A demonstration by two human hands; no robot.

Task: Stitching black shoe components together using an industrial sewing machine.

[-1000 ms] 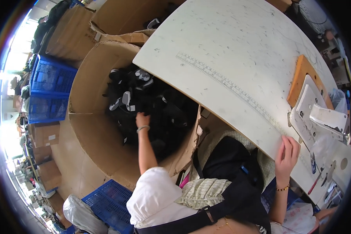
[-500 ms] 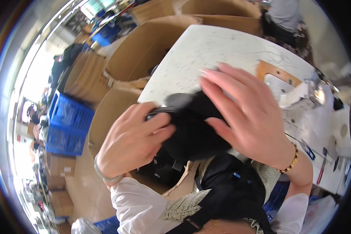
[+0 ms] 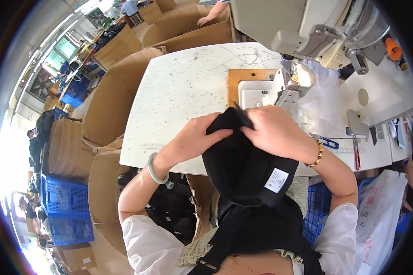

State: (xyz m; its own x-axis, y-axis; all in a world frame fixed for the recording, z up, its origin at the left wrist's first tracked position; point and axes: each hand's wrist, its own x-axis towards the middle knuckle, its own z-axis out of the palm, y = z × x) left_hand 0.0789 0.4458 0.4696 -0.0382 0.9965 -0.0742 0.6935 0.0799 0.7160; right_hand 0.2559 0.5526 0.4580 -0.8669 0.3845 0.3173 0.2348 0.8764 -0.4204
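Observation:
Both my hands hold a black fabric cap (image 3: 236,169) over the near edge of the white table. My left hand (image 3: 192,137) pinches its upper left edge between thumb and fingers. Opposite it, my right hand (image 3: 275,128) grips the upper right edge, fingers folded over the cloth. The cap hangs down between them, with a white label (image 3: 276,180) showing at its lower right. Just beyond my right hand stands a sewing machine (image 3: 284,87) with its lamp lit, apart from the cap.
Thread bits lie on the white table (image 3: 170,91). To the right are blue thread snips (image 3: 328,143) and a red-handled tool (image 3: 357,156). A carton of black items (image 3: 167,206) stands at my lower left, blue crates (image 3: 66,206) farther left. Another person's arm (image 3: 213,13) reaches into a far carton.
My view has swung right, bringing the sewing machine fully into sight. My right hand was spread over the cap and now grips its edge; the white label has come into view.

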